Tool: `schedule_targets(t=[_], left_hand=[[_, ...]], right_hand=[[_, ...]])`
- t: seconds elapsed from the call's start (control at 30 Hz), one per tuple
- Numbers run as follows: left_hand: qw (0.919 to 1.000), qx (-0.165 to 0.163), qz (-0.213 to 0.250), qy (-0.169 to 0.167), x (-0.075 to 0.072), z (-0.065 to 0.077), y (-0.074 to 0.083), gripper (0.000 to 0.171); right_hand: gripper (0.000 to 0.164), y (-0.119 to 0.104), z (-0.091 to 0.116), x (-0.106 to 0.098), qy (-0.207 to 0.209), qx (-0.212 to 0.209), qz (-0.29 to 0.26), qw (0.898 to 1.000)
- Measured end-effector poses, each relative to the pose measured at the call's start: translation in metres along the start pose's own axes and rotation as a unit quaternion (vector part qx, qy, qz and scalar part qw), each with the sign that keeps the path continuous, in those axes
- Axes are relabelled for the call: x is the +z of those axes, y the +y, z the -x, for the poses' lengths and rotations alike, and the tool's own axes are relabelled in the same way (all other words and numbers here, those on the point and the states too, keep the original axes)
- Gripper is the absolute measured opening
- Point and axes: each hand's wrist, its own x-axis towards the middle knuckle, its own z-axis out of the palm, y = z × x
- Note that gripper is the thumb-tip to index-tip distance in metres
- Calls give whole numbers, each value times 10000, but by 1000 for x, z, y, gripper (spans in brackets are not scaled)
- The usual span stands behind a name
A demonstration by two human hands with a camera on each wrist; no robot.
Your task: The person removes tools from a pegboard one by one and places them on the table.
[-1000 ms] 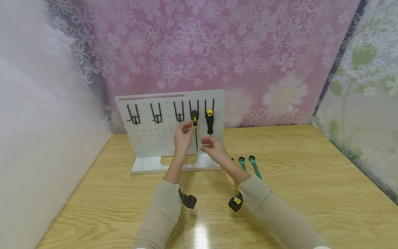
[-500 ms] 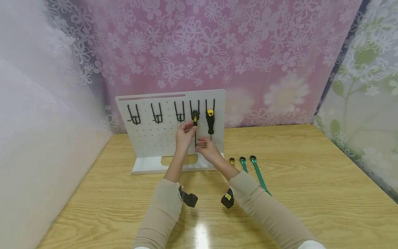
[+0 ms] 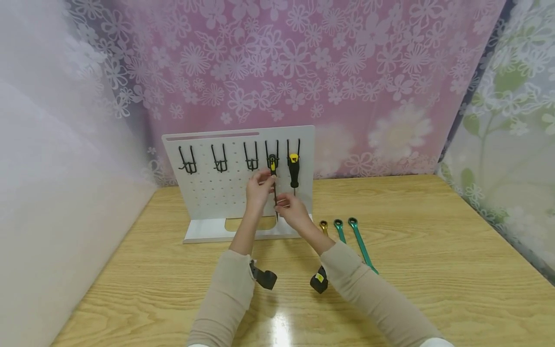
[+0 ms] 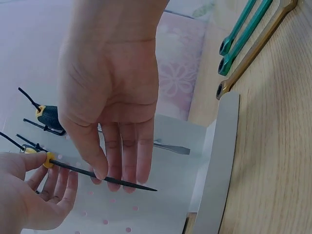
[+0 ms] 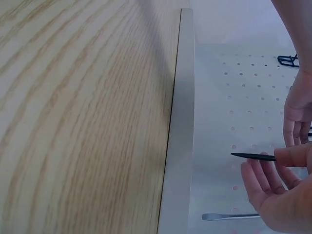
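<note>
A slim file [image 3: 272, 164] with a black and yellow handle hangs at the fourth hook of the white pegboard [image 3: 217, 193]. Its dark blade [image 4: 80, 170] tapers to a point and stands a little off the board. My left hand [image 3: 258, 190] pinches it at the yellow collar below the handle. Lower down, my right hand [image 3: 292, 212] pinches the blade close to the tip [image 5: 251, 156] between thumb and fingers. Beside it on the fifth hook hangs a screwdriver [image 3: 294, 172], black with a yellow top; its flat silver blade [image 4: 170, 147] shows behind my right hand in the left wrist view.
Three bare hooks occupy the board's left side, the nearest being the third hook [image 3: 251, 163]. Right of the board, a gold ratchet wrench [image 3: 323, 225] and two green ratchet wrenches [image 3: 360, 241] lie on the wooden table [image 3: 412, 231], partly under my right forearm.
My right hand has moved left from below the screwdriver and taken hold of the file's blade. The file's tip has shifted down and slightly right. My left hand is nearly still.
</note>
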Motion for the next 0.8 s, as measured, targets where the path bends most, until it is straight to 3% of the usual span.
schedule_targets(t=[0.37, 0.8], left_hand=[[9972, 81, 720, 204, 4, 0, 3, 26], [9955, 232, 889, 242, 3, 6, 7, 26]], right_hand=[[19, 5, 3, 0, 186, -99, -255, 9995], [18, 4, 9, -4, 92, -401, -351, 9985]])
